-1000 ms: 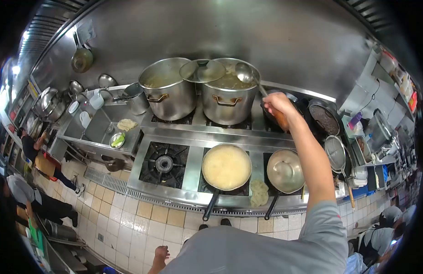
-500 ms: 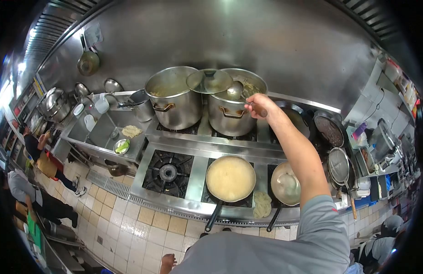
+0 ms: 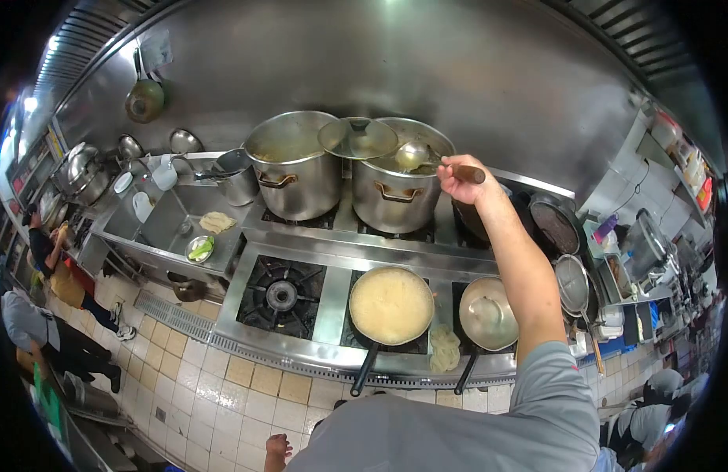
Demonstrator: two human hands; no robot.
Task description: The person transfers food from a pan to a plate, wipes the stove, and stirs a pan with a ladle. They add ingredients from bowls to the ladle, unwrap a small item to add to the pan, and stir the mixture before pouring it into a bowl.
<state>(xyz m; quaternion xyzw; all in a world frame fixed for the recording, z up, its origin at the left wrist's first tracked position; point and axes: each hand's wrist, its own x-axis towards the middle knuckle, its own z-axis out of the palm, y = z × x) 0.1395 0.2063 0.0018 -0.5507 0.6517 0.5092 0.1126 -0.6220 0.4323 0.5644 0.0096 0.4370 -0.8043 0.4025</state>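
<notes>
My right hand is closed around the ladle's handle, whose wooden end sticks out beyond the fingers. The metal ladle bowl is over the opening of the right stock pot, with pale liquid in it. A glass lid rests across the rims of this pot and the left stock pot. Low at the bottom, my left hand hangs beside my body, its fingers curled and partly unclear. On the front burners stand a pan of pale yellow liquid and a metal pan.
A cloth lies between the front pans, whose handles point toward me. At left is a sink with a bowl of green pieces. Dark pans stand at right. Co-workers are at the left and lower right.
My right hand has risen and shifted slightly right, and the ladle bowl has moved a little right and tilted. The whole view has shifted slightly.
</notes>
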